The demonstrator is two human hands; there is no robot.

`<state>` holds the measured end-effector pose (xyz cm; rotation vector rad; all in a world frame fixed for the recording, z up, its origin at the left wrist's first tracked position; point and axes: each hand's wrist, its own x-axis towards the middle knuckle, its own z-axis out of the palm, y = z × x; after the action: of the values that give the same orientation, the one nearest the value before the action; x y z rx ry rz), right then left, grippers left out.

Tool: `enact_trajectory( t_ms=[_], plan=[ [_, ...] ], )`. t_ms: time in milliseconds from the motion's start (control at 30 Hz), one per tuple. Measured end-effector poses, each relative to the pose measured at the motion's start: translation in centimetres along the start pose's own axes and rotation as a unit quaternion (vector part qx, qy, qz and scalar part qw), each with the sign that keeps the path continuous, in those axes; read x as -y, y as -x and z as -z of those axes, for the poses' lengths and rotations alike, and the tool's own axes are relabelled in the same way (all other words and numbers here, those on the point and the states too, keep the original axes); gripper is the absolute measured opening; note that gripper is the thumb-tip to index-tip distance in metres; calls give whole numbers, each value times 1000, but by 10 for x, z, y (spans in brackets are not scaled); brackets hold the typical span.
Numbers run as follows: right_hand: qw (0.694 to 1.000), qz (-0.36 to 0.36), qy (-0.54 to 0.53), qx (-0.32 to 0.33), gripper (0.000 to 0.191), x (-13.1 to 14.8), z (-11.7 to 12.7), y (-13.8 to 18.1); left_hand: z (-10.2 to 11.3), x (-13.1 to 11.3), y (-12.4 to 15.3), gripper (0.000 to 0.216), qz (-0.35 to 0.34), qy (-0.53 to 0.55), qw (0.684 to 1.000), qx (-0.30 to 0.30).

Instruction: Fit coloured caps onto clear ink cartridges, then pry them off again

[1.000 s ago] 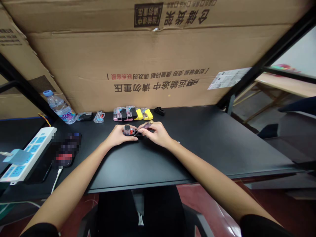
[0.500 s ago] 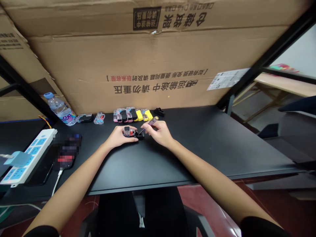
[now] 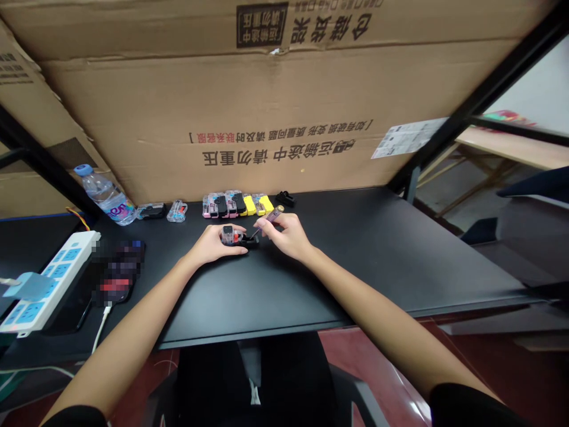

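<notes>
On the black desk (image 3: 284,296), my left hand (image 3: 216,244) grips a small clear-and-black plastic device (image 3: 231,235) with an orange-red part, fingers behind it and thumb in front. My right hand (image 3: 287,236) pinches a slim screwdriver (image 3: 272,218) with a purplish handle and a brassy end cap. The screwdriver slants down to the left, its tip at the black right end of the device. Whether the tip touches a screw is too small to tell.
Several similar devices with pink, black and yellow parts (image 3: 235,204) line the cardboard (image 3: 284,89), beside a black piece (image 3: 285,198). At left are two more clear devices (image 3: 177,211), a water bottle (image 3: 109,196), a power strip (image 3: 48,284) and a phone (image 3: 120,273).
The view has shifted slightly. Both hands keep their hold, with the screwdriver tip still at the device's black end.
</notes>
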<state>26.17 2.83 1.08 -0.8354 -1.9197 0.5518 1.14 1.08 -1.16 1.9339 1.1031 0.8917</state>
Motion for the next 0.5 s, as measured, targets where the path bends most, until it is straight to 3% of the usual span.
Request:
enact_trajectory(
  t_ms=[267, 500],
  plan=[
    [1000, -15, 11, 11, 59, -5, 0, 2, 0, -2, 0, 51, -8, -5, 1000, 2],
    [996, -49, 36, -60, 57, -15, 4, -3, 8, -7, 0, 43, 4, -20, 1000, -21]
  ],
)
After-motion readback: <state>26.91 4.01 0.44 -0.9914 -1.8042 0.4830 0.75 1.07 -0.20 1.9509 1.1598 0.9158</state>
